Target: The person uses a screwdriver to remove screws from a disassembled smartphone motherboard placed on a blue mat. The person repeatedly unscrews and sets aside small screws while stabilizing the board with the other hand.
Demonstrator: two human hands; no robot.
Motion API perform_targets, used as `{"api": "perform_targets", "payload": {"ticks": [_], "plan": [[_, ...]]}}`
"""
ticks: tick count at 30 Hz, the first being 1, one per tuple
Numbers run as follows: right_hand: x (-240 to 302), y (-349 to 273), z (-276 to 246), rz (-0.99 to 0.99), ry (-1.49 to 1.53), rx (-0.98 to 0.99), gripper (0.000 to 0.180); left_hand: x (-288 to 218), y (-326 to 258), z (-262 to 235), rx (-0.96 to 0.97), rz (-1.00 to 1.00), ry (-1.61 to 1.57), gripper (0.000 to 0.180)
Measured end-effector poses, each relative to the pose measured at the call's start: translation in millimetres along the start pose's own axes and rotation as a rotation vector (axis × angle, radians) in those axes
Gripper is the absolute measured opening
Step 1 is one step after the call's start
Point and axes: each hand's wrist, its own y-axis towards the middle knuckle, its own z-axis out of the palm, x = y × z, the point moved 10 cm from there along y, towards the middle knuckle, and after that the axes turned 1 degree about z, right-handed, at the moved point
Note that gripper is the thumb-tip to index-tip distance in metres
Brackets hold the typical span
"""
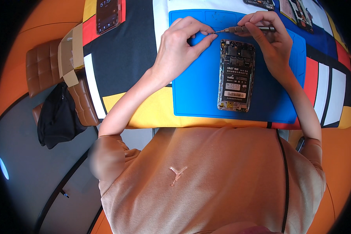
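Head camera: A slim, brownish-grey metal screwdriver (231, 29) is pinched in the grip of the right hand (275, 45) above a blue rectangular mat (197, 93). Its thin tip is met by the left hand (180, 41), thumb and forefinger brought close, though whether anything is pinched there cannot be told. An opened black smartphone (236, 78), circuit board and battery bared, is laid on the mat atop a cloth-covered desk (124, 70).

Lit phone (108, 16), upper left, on color-block tablecloth (123, 66). Open cardboard box (78, 45) by brown tufted chair (45, 64); black fabric item (57, 117) just below, exact kind unclear.
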Motion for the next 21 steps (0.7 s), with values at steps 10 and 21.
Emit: {"api": "perform_targets", "payload": {"ticks": [10, 21], "plan": [[1.5, 0.2, -0.8, -0.020, 0.000, 0.009, 0.013, -1.0, 0.0, -1.3, -0.016, 0.017, -0.012, 0.012], [-1.4, -0.8, 2.5, -0.001, -0.013, 0.024, 0.014, -0.7, -0.3, -1.2, -0.024, 0.029, -0.018, 0.011]]}}
